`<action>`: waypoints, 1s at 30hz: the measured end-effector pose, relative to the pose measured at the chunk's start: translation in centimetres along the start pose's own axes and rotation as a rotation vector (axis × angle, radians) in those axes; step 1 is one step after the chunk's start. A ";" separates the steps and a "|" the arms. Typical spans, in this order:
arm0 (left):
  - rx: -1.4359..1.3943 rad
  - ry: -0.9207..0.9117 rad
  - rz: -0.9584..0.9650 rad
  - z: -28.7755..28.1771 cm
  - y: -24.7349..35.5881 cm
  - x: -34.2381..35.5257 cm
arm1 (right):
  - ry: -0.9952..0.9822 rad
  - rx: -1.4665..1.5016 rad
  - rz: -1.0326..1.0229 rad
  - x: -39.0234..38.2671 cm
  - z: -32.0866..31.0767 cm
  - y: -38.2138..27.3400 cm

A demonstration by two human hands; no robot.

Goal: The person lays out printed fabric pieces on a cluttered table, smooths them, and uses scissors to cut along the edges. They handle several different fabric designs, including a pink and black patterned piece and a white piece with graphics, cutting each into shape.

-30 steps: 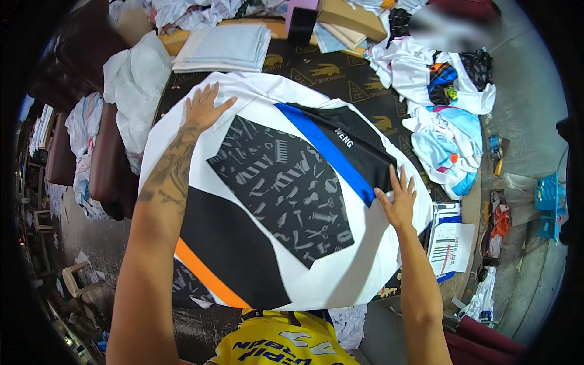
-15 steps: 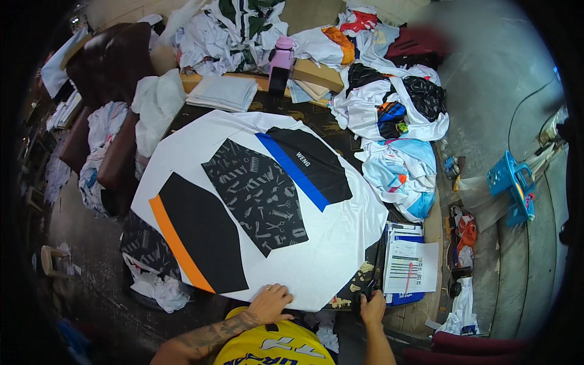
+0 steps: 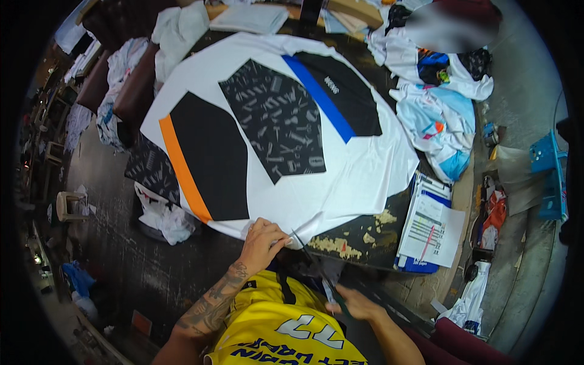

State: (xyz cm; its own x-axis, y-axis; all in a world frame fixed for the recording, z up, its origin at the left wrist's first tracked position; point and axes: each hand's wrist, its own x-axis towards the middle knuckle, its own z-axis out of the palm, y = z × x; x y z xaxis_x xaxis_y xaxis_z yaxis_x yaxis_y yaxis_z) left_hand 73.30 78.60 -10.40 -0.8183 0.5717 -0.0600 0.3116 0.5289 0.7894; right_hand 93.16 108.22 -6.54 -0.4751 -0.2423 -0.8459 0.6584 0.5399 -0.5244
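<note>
At the near edge of the surface (image 3: 382,250), pinches the spread-out white cloth (image 3: 356,179) between thumb and fingers of the left hand (image 3: 263,241). Just off that edge, grips scissors (image 3: 329,288) in the curled right hand (image 3: 358,304).

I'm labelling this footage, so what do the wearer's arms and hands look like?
The left hand and right hand are ungloved. No sleeve covers the left forearm, which bears tattoos, or the right forearm, where none show. The yellow top has white and dark blue markings.
</note>
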 end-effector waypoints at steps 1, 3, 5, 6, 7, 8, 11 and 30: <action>0.025 -0.012 0.007 0.2 0.2 0.0 | 0.054 0.051 -0.107 1.4 -0.3 -1.1; 0.066 -0.043 0.023 0.7 0.4 -0.2 | 0.146 -0.064 -0.054 3.1 -1.0 -2.8; 0.109 -0.077 0.050 1.0 0.5 -0.4 | 0.084 -0.027 0.128 3.8 -1.5 -4.0; 0.109 -0.083 0.053 1.0 0.4 -0.4 | 0.059 0.000 0.152 4.0 -1.8 -4.5; 0.112 -0.089 0.067 0.9 0.3 -0.4 | 0.035 0.001 0.230 4.1 -2.0 -4.9; 0.112 -0.094 0.079 0.8 0.1 -0.2 | 0.089 -0.014 0.154 4.4 -2.2 -5.5; 0.031 -0.132 0.055 0.4 -0.4 0.2 | 0.117 0.110 0.017 6.1 -3.0 -7.5; -0.359 -0.546 0.135 -2.3 -5.5 3.9 | 0.094 -0.014 0.023 16.8 -9.3 -23.8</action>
State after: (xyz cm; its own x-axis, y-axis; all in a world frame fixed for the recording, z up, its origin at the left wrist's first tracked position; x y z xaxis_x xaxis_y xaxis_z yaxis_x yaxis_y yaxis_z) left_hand 67.31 76.45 -13.62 -0.3920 0.9036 -0.1726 0.1363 0.2426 0.9605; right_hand 64.06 98.81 -7.41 -0.5128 -0.1532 -0.8447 0.6621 0.5558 -0.5028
